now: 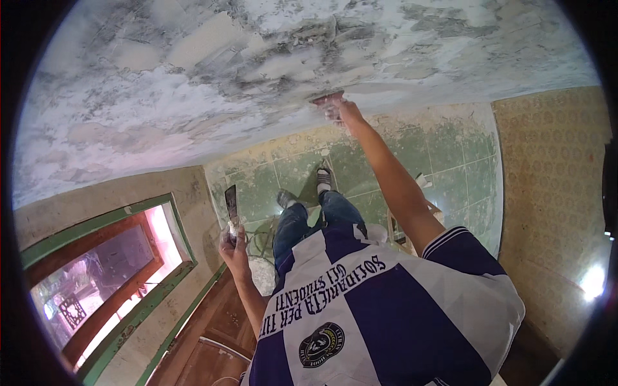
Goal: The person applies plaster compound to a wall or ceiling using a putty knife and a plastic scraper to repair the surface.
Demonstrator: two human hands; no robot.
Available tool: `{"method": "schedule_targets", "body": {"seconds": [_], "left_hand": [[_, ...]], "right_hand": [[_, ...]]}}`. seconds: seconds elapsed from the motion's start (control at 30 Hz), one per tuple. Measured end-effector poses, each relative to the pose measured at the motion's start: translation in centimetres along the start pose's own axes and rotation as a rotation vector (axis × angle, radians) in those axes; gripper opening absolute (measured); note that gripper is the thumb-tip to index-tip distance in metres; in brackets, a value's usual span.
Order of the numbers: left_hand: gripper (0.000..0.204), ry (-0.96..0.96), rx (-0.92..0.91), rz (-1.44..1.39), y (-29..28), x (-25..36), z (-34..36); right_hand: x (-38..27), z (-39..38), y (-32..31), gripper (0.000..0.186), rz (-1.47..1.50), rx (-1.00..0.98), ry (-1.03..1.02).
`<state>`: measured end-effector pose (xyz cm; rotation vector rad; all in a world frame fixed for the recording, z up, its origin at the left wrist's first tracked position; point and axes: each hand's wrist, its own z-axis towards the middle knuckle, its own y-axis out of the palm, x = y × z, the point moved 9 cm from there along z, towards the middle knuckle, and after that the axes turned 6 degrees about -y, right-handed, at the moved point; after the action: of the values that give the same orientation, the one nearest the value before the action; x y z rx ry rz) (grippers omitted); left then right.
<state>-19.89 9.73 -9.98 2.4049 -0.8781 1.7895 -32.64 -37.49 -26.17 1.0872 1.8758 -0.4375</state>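
As a person in a dark-blue-and-white shirt looks down, their right hand, extended forward, grips a reddish flat spreader at the patchy grey-and-white plaster. The spreader lies just beyond that hand, its long edge running roughly left to right and seeming to touch the plaster. The left hand, lower and well apart, is closed around a putty knife; its long axis points forward, toward the plaster, blade tilted slightly left. The right hand is nearer the plaster.
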Motion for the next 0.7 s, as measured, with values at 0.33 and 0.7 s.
{"method": "schedule_targets", "body": {"seconds": [0.33, 0.7], "left_hand": [[0.022, 0.047, -0.005, -0.021, 0.0, 2.6, 8.0], [0.021, 0.021, -0.105, 0.028, -0.2, 4.1, 9.7]], "right_hand": [[-12.7, -6.8, 0.6, 0.033, 0.102, 0.066, -0.241], [0.0, -1.2, -1.2, 0.030, 0.010, 0.132, 0.013]]}}
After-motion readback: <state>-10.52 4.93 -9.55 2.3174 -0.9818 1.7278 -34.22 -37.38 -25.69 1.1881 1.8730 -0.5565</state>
